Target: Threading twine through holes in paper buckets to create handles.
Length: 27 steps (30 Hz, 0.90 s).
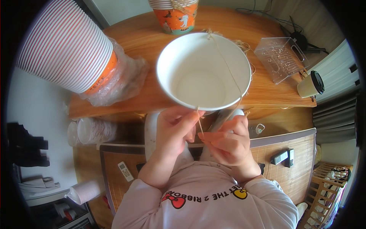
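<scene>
A large paper bucket (202, 82), white inside, stands with its mouth toward me at the front of the table. Thin tan twine (227, 65) runs from its far rim across the mouth and down to my right hand. A short piece also comes out at the near rim. Just below that rim, my left hand (176, 126) pinches this short twine between thumb and finger. My right hand (228, 143) is closed, with its fingertips gripping the twine a little lower and the long strand passing by its curled fingers. The bucket's outer wall is mostly hidden.
A tall stack of paper buckets (68, 47) in plastic wrap leans at left. Orange patterned buckets (175, 17) stand at the back of the wooden table (129, 36). A clear plastic tray (280, 59) and a lidded cup (309, 84) sit at right, with loose twine (244, 46) beside the bucket.
</scene>
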{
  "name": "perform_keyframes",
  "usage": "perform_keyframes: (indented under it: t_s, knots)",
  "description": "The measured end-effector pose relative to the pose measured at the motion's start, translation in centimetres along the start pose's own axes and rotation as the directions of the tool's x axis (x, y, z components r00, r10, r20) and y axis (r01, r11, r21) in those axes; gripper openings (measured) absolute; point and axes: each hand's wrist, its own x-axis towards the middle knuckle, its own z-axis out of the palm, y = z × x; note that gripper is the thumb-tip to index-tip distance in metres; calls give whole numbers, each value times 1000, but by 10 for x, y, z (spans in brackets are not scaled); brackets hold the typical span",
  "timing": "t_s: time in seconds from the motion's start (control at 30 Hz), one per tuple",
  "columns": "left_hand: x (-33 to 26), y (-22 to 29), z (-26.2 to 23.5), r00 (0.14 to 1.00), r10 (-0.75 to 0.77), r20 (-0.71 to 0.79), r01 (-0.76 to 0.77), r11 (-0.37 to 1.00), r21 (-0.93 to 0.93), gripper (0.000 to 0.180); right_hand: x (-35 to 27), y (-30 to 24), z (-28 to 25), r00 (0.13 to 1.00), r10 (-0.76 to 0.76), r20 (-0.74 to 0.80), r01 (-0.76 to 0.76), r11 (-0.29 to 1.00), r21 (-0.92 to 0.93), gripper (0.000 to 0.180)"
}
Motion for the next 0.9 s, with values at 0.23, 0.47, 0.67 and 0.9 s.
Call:
perform_keyframes:
  t_s: [0.23,0.47,0.67,0.9]
  knots:
    - [8,6,-9,700,706,113,-574,461,676,25,2,5,-11,999,2,51,-3,1000,23,39]
    - [47,51,-34,660,438,611,-614,-153,774,50,-6,25,-28,966,258,-5,-257,964,60,22]
    - [47,85,-29,576,175,799,-782,-169,601,38,7,32,-48,921,390,-13,-386,906,-175,48]
    - [6,133,6,446,-108,889,-895,-36,445,30,22,69,-56,876,456,155,-481,804,351,84]
